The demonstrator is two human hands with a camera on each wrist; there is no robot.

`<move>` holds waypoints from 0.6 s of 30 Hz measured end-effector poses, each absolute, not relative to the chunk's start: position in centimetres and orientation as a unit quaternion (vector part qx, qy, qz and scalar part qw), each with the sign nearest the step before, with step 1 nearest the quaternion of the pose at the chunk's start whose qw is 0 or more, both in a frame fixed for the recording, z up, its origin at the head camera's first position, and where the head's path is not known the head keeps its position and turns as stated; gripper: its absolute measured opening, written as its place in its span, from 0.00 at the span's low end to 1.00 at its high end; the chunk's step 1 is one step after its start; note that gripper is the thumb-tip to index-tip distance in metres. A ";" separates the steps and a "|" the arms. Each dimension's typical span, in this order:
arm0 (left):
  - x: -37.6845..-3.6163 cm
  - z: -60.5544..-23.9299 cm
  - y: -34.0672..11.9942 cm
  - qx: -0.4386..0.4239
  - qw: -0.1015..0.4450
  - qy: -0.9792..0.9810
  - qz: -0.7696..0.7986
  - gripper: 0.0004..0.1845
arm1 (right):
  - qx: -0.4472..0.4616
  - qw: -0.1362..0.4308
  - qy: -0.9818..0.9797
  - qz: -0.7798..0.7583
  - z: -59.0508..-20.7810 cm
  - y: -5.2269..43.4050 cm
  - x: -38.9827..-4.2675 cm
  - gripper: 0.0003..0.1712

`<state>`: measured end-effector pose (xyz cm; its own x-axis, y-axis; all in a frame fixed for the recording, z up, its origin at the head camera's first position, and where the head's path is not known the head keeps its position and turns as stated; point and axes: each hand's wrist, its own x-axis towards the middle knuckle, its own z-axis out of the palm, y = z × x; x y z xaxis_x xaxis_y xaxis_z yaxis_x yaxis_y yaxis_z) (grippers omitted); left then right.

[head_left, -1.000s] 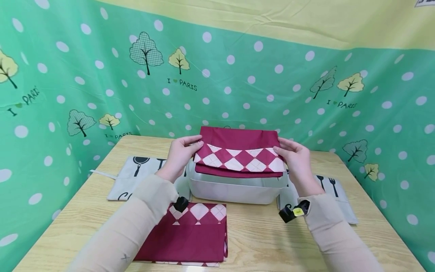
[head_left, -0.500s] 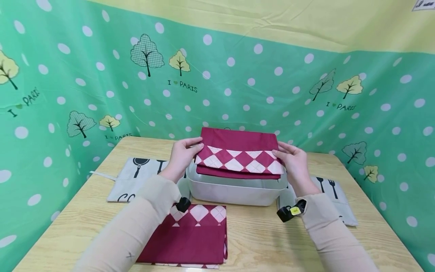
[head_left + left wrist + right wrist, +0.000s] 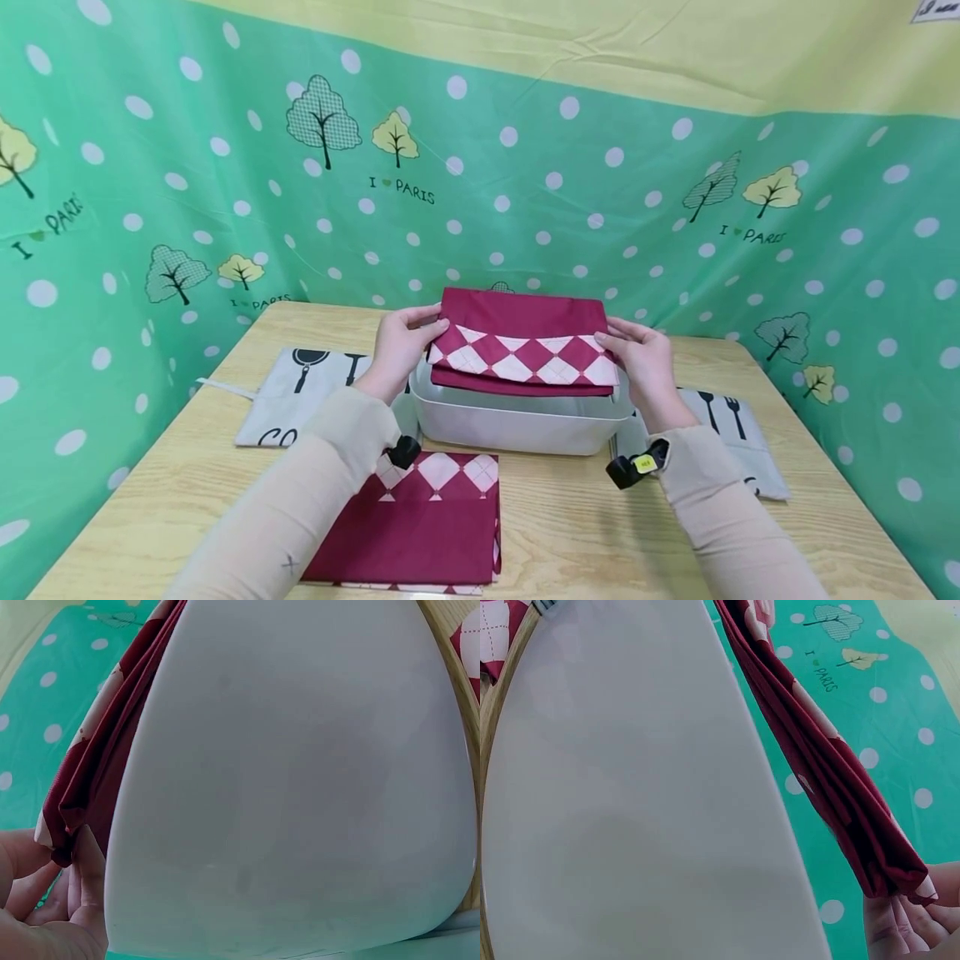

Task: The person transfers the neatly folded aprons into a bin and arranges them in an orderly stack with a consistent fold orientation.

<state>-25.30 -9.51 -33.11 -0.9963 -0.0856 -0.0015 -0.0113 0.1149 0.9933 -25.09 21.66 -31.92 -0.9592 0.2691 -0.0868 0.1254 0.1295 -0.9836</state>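
A folded maroon cloth point(image 3: 525, 342) with a white diamond band hangs tilted over a white plastic bin point(image 3: 517, 425) at the table's middle. My left hand point(image 3: 401, 346) pinches its left edge and my right hand point(image 3: 637, 358) pinches its right edge. In the left wrist view the bin's white wall point(image 3: 300, 787) fills the frame, with the cloth's edge point(image 3: 90, 772) held between my fingers point(image 3: 82, 885). The right wrist view shows the cloth's folded layers point(image 3: 825, 765) beside the bin's wall point(image 3: 630, 810), gripped by my fingers point(image 3: 907, 922) at the lower right.
A second folded maroon diamond cloth point(image 3: 427, 521) lies on the wooden table point(image 3: 570, 525) in front of the bin. Grey cloths printed with kitchen utensils lie left point(image 3: 300, 396) and right point(image 3: 731, 429) of the bin. A green polka-dot curtain point(image 3: 525, 167) walls the table.
Both hands have lowered the maroon cloth a little toward the bin's opening. Its lower edge now sits closer to the rim.
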 end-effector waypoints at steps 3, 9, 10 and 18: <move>-25.4 -33.2 -9.6 0.034 0.030 -0.747 -0.663 0.22 | -0.133 0.054 -0.752 0.643 -32.0 21.6 -25.1 0.28; -25.4 -33.4 -9.6 0.031 0.033 -0.752 -0.658 0.23 | -0.138 0.054 -0.760 0.633 -32.2 21.5 -25.1 0.27; -25.3 -33.5 -9.6 0.031 0.033 -0.753 -0.657 0.23 | -0.138 0.054 -0.761 0.632 -32.2 21.5 -25.1 0.27; -25.5 -33.7 -9.7 0.030 0.030 -0.770 -0.637 0.23 | -0.125 0.052 -0.768 0.626 -32.5 21.6 -25.1 0.28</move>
<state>-25.53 -9.67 -33.75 -0.9964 -0.0843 0.0072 -0.0087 0.1860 0.9825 -25.13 21.64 -32.51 -0.9633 0.2574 -0.0760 0.1261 0.1841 -0.9748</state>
